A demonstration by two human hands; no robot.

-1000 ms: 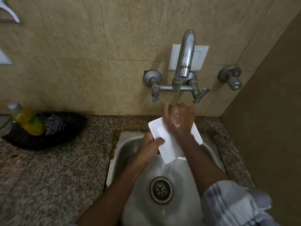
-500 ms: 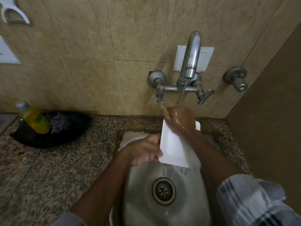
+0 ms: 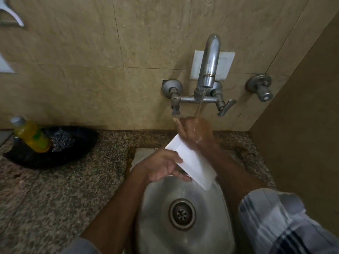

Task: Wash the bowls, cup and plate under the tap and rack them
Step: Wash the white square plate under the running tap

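Now left hand (image 3: pixel 163 166) grips white plate (image 3: pixel 194 167) over steel sink (image 3: pixel 216 226), right hand (image 3: pixel 197 132) flat on it under tap (image 3: pixel 209 70).

Right hand (image 3: pixel 197 132) covers the far end of the white plate (image 3: pixel 192 167) — that edge unseen, and whether the fingers curl behind it cannot be told. Fingertips smeared by motion under the stream from the tap (image 3: pixel 209 66).

Left hand (image 3: pixel 163 166) hides the plate's near-left edge; fingers beneath partly out of sight.

Sink (image 3: pixel 156 226): near rim cut by the bottom edge; far rim behind the arms.

Left of the sink, yellow bottle (image 3: pixel 32 134) — label too blurred to read. Metal scrubber (image 3: pixel 61 142) beside it, soft in focus.

Far left of the tap, white wall fittings (image 3: pixel 11 13) cut off at the frame's edge — identity unclear.
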